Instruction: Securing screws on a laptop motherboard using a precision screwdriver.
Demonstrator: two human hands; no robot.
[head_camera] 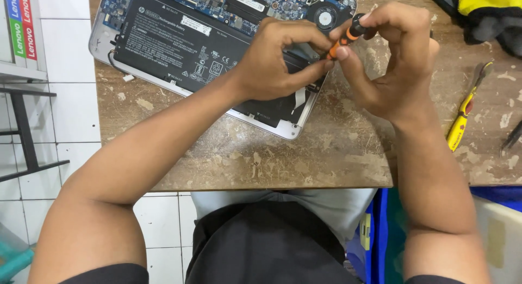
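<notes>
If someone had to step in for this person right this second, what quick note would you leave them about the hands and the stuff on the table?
Left hand: fingers pinched around the lower shaft of the screwdriver, steadying it over the laptop.
Right hand: grips the screwdriver's black and orange handle at the top.
Opened laptop: lies bottom up on the worn wooden table, cover off, black battery, circuit board and fan exposed.
Done: bottom cover is off.
Left: the tip sits near the battery's right edge; whether that screw is loose cannot be seen.
Nearby: yellow-handled pliers to the right, untouched.
</notes>
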